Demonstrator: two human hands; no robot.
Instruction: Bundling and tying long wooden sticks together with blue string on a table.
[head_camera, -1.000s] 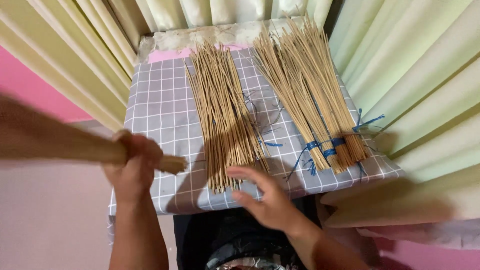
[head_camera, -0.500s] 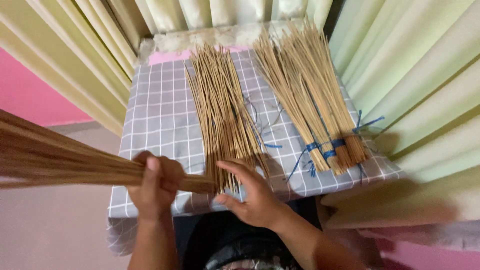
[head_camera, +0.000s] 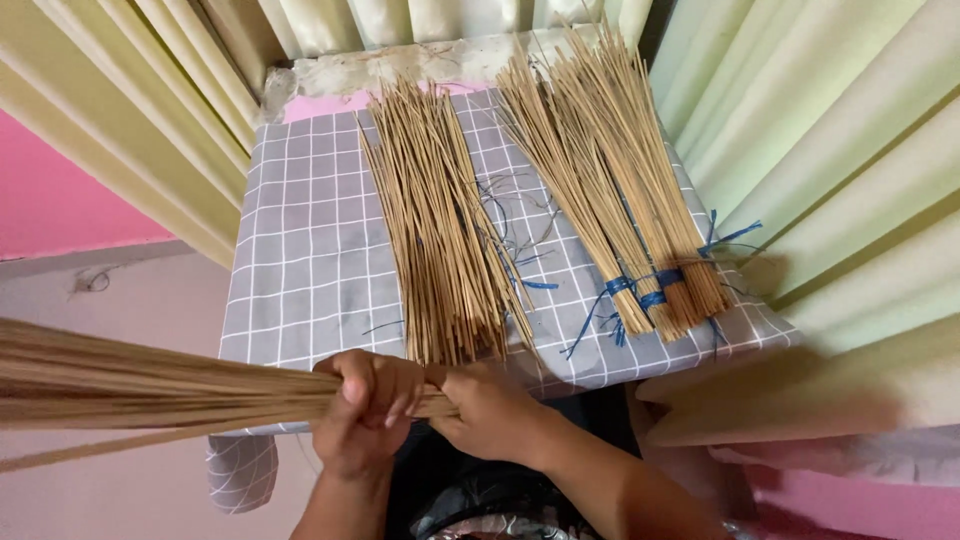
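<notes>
My left hand (head_camera: 362, 412) is closed around the base of a thick bundle of thin tan sticks (head_camera: 140, 385) that fans out to the left edge of the view. My right hand (head_camera: 490, 410) grips the cut ends of the same bundle, just right of the left hand. Both hands are at the near edge of a grey checked cloth (head_camera: 300, 250) that covers a small table. On the cloth lies a loose pile of sticks (head_camera: 440, 230) in the middle. Further right lie tied stick bundles (head_camera: 620, 210) bound with blue string (head_camera: 645, 290).
Pale yellow-green curtains (head_camera: 820, 150) hang on both sides and behind the table. A pink wall (head_camera: 50, 190) shows at the left. Loose blue string scraps (head_camera: 520, 250) lie between the stick piles. A pale floor (head_camera: 120, 490) lies below left.
The held bundle has swung lower and nearer to level. My left hand moved right with it, and my right hand left the loose pile and took hold of the bundle's cut ends.
</notes>
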